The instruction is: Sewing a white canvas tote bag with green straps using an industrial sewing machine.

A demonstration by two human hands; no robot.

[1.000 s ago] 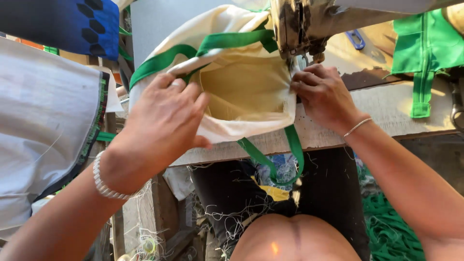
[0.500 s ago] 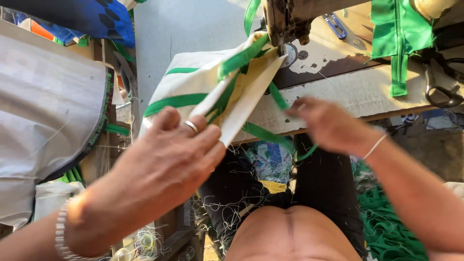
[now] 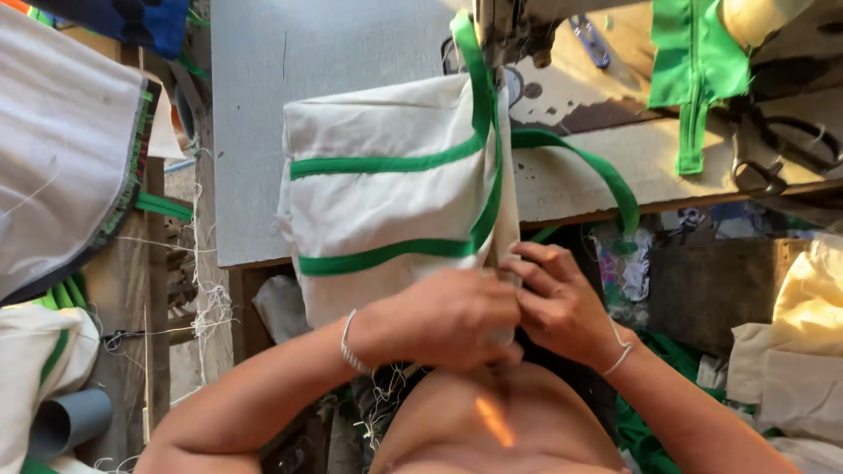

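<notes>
**Bag held at the near edge of the sewing worktop**

The scene is a sewing station: a grey worktop (image 3: 334, 132) with a sewing machine (image 3: 509, 31) at its far edge. The landmark is the bag (image 3: 386, 202), cream cloth with green bands, which lies on the worktop and hangs over its near edge, its far end under the machine.

- Left hand (image 3: 448, 320): closed on the near, lower edge of the bag, below the worktop edge.
- Right hand (image 3: 562, 307): just right of the left hand and touching it, fingers pinched on the same edge of the bag.
- Green strap (image 3: 606, 180): loops out to the right of the bag and drops over the worktop edge.
- Green cloth (image 3: 694, 70): well right of the bag, at the far side of the worktop.
- Scissors (image 3: 781, 158): right of the bag, beyond the green cloth.
- White cloth (image 3: 61, 149): well left of the bag.
</notes>
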